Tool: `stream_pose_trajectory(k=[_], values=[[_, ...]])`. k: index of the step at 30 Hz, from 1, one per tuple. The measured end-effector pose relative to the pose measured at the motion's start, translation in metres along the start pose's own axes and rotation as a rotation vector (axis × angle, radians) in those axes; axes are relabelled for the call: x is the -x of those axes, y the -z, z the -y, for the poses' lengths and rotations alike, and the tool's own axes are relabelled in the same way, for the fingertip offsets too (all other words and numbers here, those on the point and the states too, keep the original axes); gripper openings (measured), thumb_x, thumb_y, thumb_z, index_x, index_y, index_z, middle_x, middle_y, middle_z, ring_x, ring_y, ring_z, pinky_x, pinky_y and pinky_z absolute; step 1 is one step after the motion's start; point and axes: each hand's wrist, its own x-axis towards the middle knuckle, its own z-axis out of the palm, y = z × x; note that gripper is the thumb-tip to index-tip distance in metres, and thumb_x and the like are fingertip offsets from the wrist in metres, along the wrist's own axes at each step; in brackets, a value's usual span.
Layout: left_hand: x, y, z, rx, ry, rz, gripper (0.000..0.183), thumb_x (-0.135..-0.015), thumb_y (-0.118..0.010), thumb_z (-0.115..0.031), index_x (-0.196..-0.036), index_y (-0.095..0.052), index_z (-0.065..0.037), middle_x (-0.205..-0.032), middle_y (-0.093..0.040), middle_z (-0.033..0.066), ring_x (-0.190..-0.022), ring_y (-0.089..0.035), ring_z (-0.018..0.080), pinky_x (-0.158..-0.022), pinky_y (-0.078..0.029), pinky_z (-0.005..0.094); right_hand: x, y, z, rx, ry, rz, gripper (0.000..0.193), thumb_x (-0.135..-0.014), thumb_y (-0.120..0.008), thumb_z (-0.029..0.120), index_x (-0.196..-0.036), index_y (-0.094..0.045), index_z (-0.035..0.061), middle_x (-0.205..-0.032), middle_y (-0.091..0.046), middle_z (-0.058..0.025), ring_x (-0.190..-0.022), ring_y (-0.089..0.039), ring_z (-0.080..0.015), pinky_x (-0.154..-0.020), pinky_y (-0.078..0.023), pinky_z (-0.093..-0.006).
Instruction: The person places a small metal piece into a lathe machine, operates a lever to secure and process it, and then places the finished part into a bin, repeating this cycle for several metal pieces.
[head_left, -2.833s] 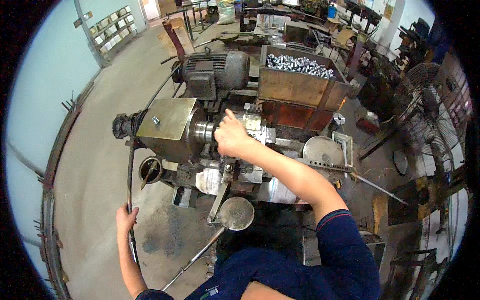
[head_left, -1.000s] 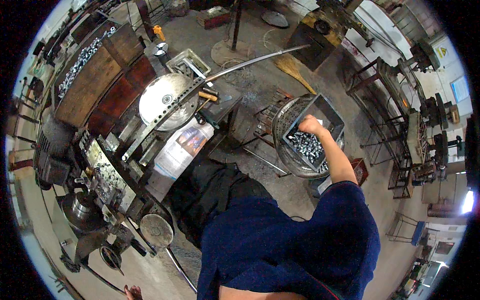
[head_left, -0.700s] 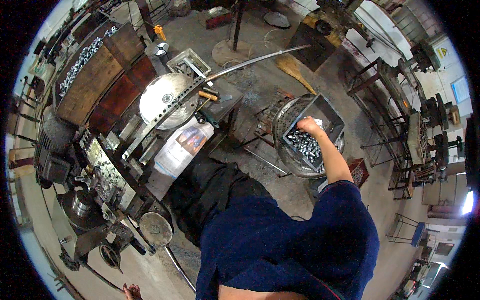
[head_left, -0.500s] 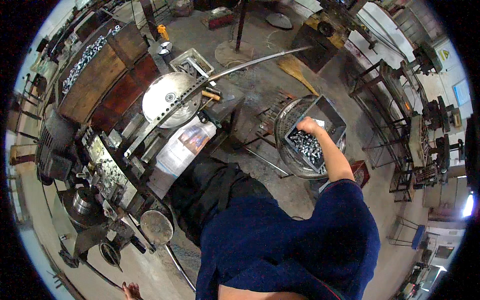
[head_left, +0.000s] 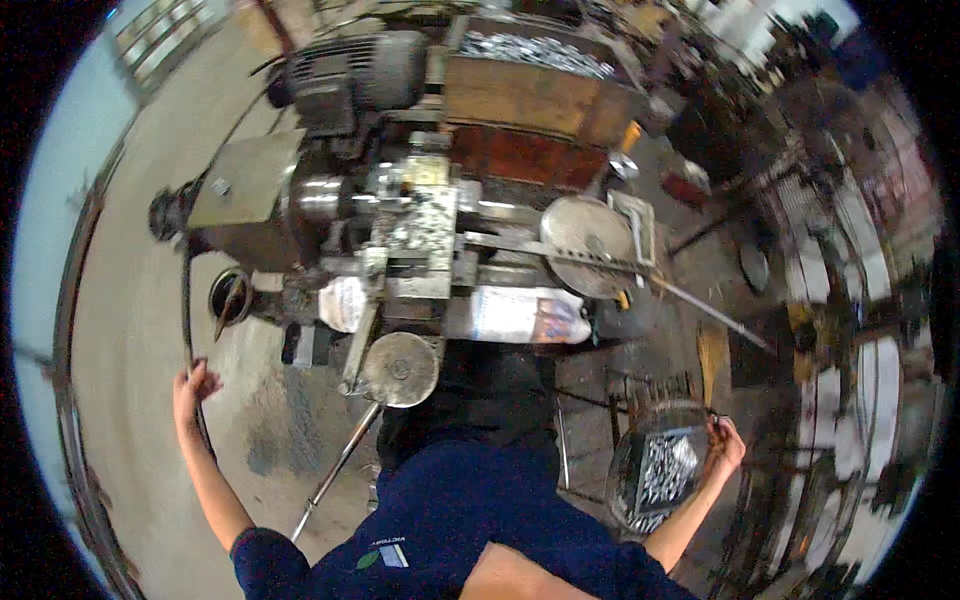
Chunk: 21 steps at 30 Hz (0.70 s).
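Observation:
On the left, my left hand (head_left: 193, 392) is closed around a long black lever (head_left: 187, 310) that comes down from the side of a lathe-like machine (head_left: 245, 190). At the right my right hand (head_left: 730, 448) is raised with its fingers pinched on a small dark metal part, blurred and mostly hidden. Just beside that hand, a grey bin (head_left: 640, 470) holds many small shiny metal parts (head_left: 668, 468). The bin rests in a round metal basin (head_left: 622, 485). The machine's spindle (head_left: 325, 196) and its carriage (head_left: 415, 225), strewn with metal chips, lie ahead of me.
A round plate (head_left: 400, 370) on the machine stands close before my body, with a metal bar (head_left: 340, 465) slanting below it. Beyond are a large metal disc (head_left: 575, 225), a printed sack (head_left: 505, 315), and a wooden crate (head_left: 540, 90) of metal parts. A motor (head_left: 370, 70) sits behind the spindle.
My view has turned left toward the machine. My right hand has come up out of the parts in the bin, with a small piece in its fingers. My left hand is now more fully in view.

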Motion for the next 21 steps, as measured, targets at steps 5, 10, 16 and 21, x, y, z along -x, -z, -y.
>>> stream_pose_trajectory(k=[5,10,16,21], values=[[-0.001,0.001,0.003,-0.159,-0.042,-0.030,0.039,-0.079,-0.063,-0.028,-0.097,-0.055,0.005,-0.069,-0.057,0.0082,-0.062,-0.058,0.0150,-0.056,-0.049,0.0285,-0.036,-0.188,0.050,-0.088,-0.131,0.257,0.020,-0.075,-0.055,-0.002,-0.092,-0.062,-0.0114,-0.108,-0.057,-0.0193,-0.091,-0.060,-0.0285,-0.079,-0.051,-0.0352],[0.024,0.003,0.005,-0.888,-0.162,-0.237,0.037,-0.071,-0.066,-0.026,-0.090,-0.054,0.004,-0.074,-0.060,0.0210,-0.071,-0.060,0.0338,-0.062,-0.046,0.0396,0.002,-0.401,0.053,-0.026,0.001,1.211,0.025,-0.077,-0.052,-0.002,-0.099,-0.061,-0.0068,-0.119,-0.051,-0.0190,-0.100,-0.058,-0.0277,-0.083,-0.049,-0.0362],[0.088,0.001,-0.003,-0.928,-0.005,-0.266,0.037,-0.071,-0.065,-0.024,-0.094,-0.053,0.003,-0.078,-0.058,0.0238,-0.075,-0.057,0.0386,-0.065,-0.044,0.0436,0.071,-0.582,0.084,0.398,1.023,1.417,0.043,-0.054,-0.061,0.016,-0.092,-0.063,-0.0046,-0.113,-0.053,-0.0186,-0.100,-0.054,-0.0333,-0.085,-0.044,-0.0410],[0.102,0.000,0.017,-0.888,-0.080,-0.394,0.034,-0.072,-0.063,-0.021,-0.096,-0.054,0.002,-0.068,-0.057,0.0230,-0.069,-0.057,0.0388,-0.062,-0.044,0.0442,0.087,-0.658,0.051,1.078,1.271,1.449,0.029,-0.055,-0.062,0.017,-0.075,-0.064,-0.0026,-0.095,-0.057,-0.0188,-0.091,-0.054,-0.0351,-0.081,-0.045,-0.0384]])
